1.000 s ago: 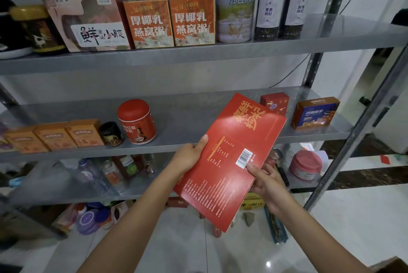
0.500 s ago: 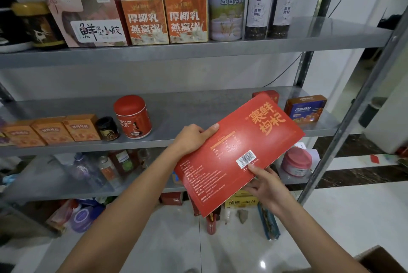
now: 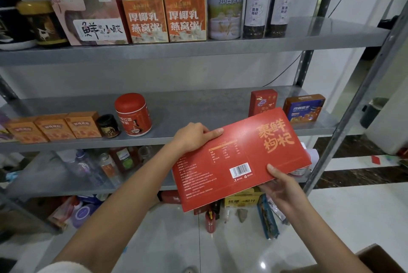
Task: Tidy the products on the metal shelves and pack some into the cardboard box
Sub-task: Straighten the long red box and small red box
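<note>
Grey metal shelves (image 3: 198,50) against a pale wall, lined with boxes and jars. Held before the middle tier: flat red goji box (image 3: 240,160), tilted, left hand (image 3: 194,136) closed on its upper-left edge, right hand (image 3: 280,186) pinching its lower edge. Cardboard box (image 3: 379,259) corner at bottom right.

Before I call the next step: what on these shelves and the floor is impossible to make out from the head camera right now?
- Small red box on the middle shelf: lower part hidden behind the flat red box.
- Cardboard box: only a corner shows, cut off by the bottom-right edge; contents unseen.
- Bottles on the lower shelf: blurred, labels unreadable.
- Fine print on the flat red box: too small.
- Left hand and right hand: fingers underneath hidden by the box.
</note>
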A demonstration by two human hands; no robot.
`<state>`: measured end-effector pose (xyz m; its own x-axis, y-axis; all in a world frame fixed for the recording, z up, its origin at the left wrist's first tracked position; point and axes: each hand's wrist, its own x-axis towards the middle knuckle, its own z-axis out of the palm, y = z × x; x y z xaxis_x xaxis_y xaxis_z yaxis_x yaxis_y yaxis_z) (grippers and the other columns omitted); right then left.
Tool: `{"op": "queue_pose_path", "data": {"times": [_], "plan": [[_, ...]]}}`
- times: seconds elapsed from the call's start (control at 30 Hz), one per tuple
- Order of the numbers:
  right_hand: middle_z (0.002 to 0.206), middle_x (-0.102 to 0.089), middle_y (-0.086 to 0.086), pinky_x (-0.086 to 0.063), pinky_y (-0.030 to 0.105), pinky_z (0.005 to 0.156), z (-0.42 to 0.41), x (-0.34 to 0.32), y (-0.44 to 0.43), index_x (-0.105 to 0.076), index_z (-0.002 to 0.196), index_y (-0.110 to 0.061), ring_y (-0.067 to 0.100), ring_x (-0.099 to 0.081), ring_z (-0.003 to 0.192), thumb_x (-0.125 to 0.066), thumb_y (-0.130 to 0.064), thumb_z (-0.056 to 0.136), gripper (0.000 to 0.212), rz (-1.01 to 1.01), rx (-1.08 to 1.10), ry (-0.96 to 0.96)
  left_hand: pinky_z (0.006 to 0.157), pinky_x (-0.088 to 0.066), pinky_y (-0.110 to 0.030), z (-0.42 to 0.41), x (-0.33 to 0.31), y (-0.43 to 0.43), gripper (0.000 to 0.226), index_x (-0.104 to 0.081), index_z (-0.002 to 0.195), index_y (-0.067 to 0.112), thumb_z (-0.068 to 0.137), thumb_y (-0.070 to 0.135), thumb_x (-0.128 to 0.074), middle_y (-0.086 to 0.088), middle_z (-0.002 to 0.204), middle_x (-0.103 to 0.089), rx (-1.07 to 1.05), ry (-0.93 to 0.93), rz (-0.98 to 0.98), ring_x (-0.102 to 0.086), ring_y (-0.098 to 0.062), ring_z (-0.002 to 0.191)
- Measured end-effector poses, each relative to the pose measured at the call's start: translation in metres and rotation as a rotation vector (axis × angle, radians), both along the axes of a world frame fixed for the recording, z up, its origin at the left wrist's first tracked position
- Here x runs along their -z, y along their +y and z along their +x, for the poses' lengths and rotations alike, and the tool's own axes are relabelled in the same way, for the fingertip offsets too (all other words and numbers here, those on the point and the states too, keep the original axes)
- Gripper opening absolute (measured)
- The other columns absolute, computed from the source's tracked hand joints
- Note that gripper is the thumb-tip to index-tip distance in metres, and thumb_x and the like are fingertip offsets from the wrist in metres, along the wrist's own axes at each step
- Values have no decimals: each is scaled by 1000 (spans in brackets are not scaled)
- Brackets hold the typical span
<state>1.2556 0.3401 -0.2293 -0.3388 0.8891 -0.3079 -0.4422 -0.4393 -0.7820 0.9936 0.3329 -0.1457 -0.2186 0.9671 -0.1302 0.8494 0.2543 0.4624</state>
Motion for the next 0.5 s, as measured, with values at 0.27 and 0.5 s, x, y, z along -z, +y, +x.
{"op": "queue_pose_path", "data": {"times": [0.27,0.5], "plan": [[111,-67,1,-52,43,90,-4,-14,-12,-52,119,-22,20,-65,101,-80,-7,73,56,288,292,-278,91,-48,-38,56,-8,-12,35,-61,120,18,96,42,-54,-4,115,-59,-141,-58,392,-58,-21,109],[116,-59,-2,-47,32,84,-4,-7,-27,-37,110,-46,22,-58,109,-91,-18,62,77,808,359,-657,86,-55,-55,80,-48,-44,72,-50,125,9,77,62,-60,-18,118,-61,-325,-1426,0,-65,-33,102]]}}
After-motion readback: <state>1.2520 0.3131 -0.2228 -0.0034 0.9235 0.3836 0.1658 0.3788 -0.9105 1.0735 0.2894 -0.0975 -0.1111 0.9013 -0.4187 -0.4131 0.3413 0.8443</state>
